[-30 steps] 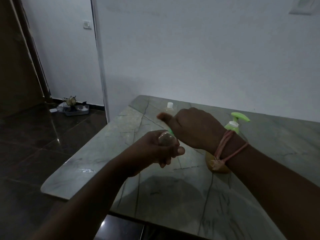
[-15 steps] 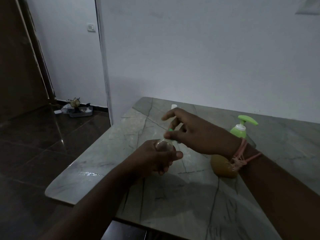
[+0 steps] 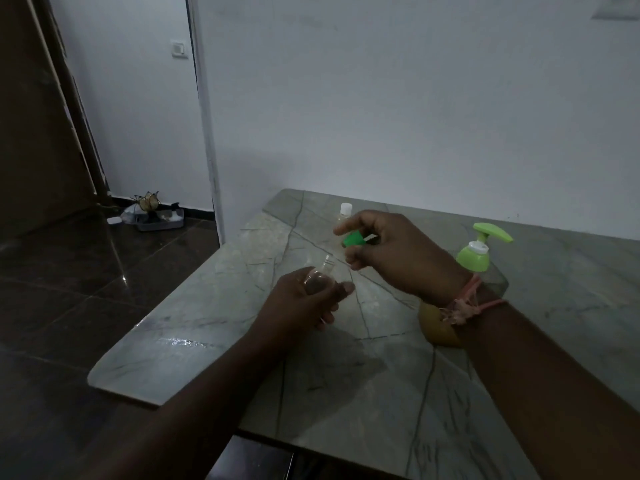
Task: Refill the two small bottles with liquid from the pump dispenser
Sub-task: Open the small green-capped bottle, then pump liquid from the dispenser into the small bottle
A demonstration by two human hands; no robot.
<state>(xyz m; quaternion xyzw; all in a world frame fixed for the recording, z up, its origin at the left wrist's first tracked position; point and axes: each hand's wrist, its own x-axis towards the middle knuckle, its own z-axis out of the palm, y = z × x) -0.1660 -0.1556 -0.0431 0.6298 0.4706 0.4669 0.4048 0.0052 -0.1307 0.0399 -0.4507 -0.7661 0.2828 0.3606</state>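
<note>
Cap off, first small bottle (image 3: 320, 277) open above the desk (image 3: 242, 327).
My right hand (image 3: 391, 252) had lifted the green cap (image 3: 354, 240) clear, pinching it; my left hand (image 3: 304, 306) gripped the bottle, with the pump dispenser (image 3: 476, 258) nearby for filling.

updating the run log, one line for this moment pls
left hand: holds small clear bottle, uncapped | right hand: pinches green cap | pump dispenser: untouched

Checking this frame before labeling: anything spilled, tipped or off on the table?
Nothing stands out. The left hand holds the clear small bottle, uncapped; its green cap is pinched in the right hand. The second small bottle and the pump dispenser stand upright on the marble table. No spill shows, though the light is dim.
</note>
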